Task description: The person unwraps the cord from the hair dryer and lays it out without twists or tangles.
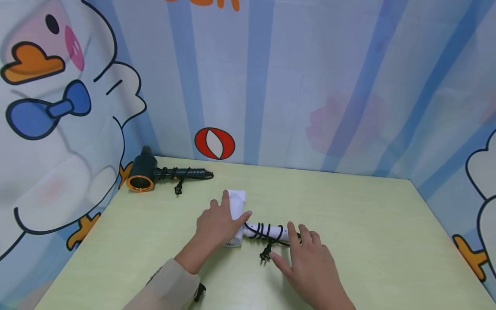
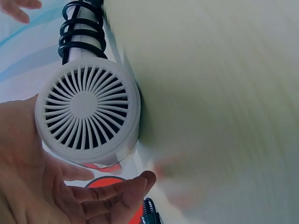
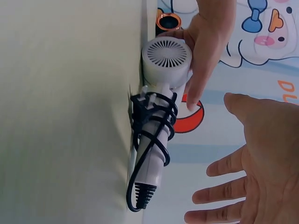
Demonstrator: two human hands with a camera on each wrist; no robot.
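Observation:
A white hair dryer (image 1: 236, 202) lies on the table, its black cord (image 1: 267, 232) wound round the handle and the plug (image 1: 265, 253) hanging at the near side. My left hand (image 1: 217, 221) is over its barrel, thumb towards the handle, fingers along the far-left side. In the left wrist view a gap shows between these fingers (image 2: 112, 198) and the round vent grille (image 2: 84, 105). Near the handle's end, my right hand (image 1: 310, 262) is spread with its fingers apart; the right wrist view shows it holding nothing. Contact of the left thumb with the dryer is unclear.
A dark hair dryer (image 1: 143, 172) with an orange rim lies at the table's back left, its cord wrapped round the handle. Behind the table (image 1: 368, 224) hangs a printed cloth (image 1: 294, 86). A small dark object (image 1: 199, 292) shows beside the left sleeve (image 1: 170, 286).

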